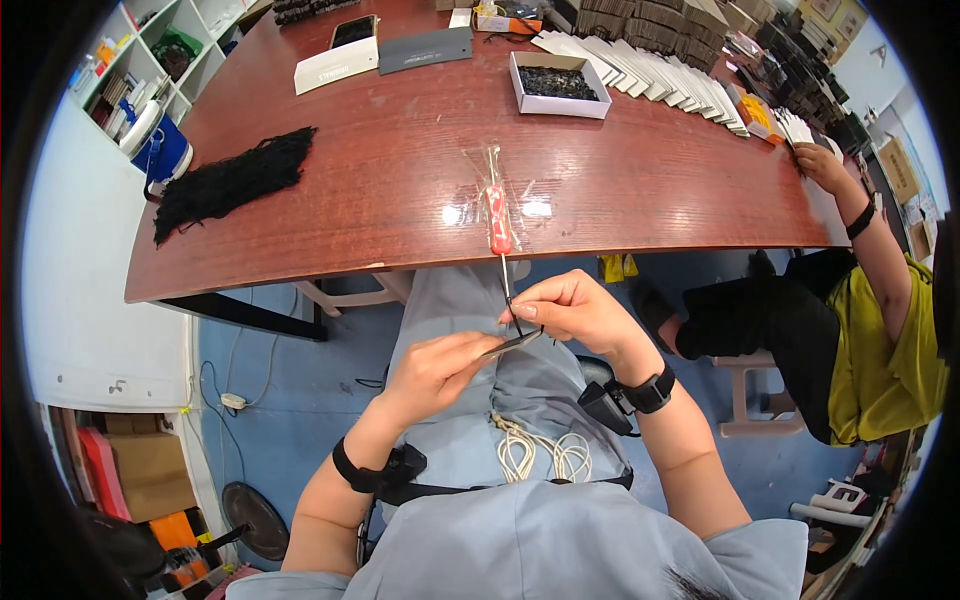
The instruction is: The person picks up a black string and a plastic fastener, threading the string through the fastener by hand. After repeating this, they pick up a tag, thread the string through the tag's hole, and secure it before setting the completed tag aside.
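Note:
Closed on one end of a thin dark card [514, 344], my left hand [438, 370] holds it nearly edge-on above my lap. My right hand [578, 315] is pinched on a black cord [516, 322] just above the card, beside the lower end of a metal shaft. That shaft belongs to a red-handled tool [499, 215], fixed under clear tape [493, 165] on the table and jutting past its front edge. Whether the cord loops round the shaft's tip is too small to tell.
On the red-brown table [400, 200] lie a bundle of black cords [240, 180], a white box [562, 108] of black pieces, and a fanned row of white cards [650, 75]. A co-worker's hand [822, 167] touches cards at the right. A blue bucket [160, 150] stands left.

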Motion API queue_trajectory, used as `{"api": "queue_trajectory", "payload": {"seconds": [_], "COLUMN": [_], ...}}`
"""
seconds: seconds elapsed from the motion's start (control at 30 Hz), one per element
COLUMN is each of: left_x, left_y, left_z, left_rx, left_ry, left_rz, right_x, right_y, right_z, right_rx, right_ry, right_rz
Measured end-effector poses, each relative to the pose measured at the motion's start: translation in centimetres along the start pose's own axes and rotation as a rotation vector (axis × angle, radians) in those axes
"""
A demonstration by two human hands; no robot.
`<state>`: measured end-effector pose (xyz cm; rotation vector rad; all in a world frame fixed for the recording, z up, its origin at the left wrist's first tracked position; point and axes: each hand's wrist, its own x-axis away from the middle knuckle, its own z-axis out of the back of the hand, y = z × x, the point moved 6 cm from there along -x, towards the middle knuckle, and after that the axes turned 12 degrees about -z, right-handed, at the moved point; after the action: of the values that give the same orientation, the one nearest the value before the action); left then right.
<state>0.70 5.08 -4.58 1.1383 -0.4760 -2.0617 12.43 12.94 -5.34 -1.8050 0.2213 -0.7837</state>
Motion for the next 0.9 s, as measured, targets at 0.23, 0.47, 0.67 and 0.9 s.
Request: {"api": "queue_trajectory", "payload": {"seconds": [0.23,0.47,0.67,0.9], "left_x": [0.3,0.8,1.2,1.2], "left_y": [0.1,-0.1,0.0,1.6], "left_z": [0.0,-0.5,-1.6,-1.8], "left_rx": [0.118,0.538,0.719,1.005], "left_ry": [0.058,0.089,0.052,0.108], "left_rz": [0.041,0.333,0.476,0.710], "right_x": [1.0,3.2,3.7,5.0], "right_y": [-0.4,-2.1,-2.7,-3.9], "right_z": [0.3,2.2,0.9,-2.9], "right_rx": [0.104,-0.647,-0.882,0.282], "right_ry": [0.155,-0.040,-0.192,0.124], "right_rz": [0.107,0.432,0.402,0.445]}}
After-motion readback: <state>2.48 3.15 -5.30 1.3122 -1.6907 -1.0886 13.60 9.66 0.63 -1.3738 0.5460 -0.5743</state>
